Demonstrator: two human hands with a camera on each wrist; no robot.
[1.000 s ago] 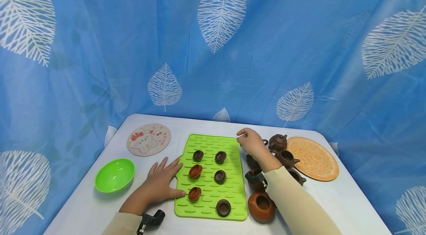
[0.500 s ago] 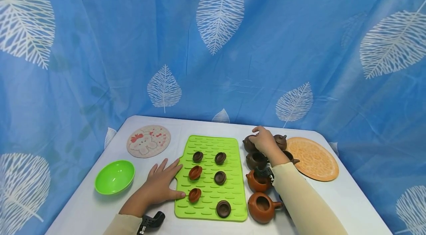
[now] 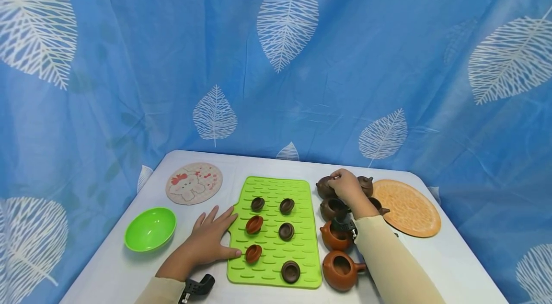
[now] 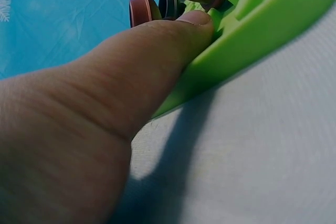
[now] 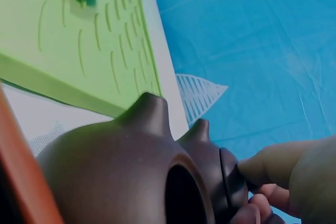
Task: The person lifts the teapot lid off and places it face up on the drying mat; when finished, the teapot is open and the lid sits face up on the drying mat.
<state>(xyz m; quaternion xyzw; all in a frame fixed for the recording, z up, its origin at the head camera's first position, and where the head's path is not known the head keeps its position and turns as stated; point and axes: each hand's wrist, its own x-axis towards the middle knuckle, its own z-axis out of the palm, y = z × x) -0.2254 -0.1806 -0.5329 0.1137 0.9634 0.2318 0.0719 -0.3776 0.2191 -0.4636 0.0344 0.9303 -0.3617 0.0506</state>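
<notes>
My right hand (image 3: 348, 189) is at the far dark brown teapot (image 3: 324, 189) in the head view. Thumb and fingers pinch the top of its lid (image 5: 233, 179), which sits on the pot in the right wrist view with a thin seam showing. A lidless dark teapot (image 5: 105, 166) stands nearer. My left hand (image 3: 209, 239) lies with fingers spread along the left edge of a green mat (image 3: 269, 265); its thumb (image 4: 197, 22) presses on the rim. On the mat lie several teapot lids, among them a dark one (image 3: 291, 271) and a reddish one (image 3: 253, 253).
Two reddish lidless teapots (image 3: 340, 273) stand right of the mat. More dark pots (image 3: 365, 185) are partly hidden behind my right arm. An orange round mat (image 3: 407, 208) lies far right. At left are a green bowl (image 3: 150, 230) and a round rabbit-print mat (image 3: 194, 184).
My right hand has moved right from beside the green mat's upper edge to the far teapot, and its fingers have come down onto the lid. The left hand has stayed put.
</notes>
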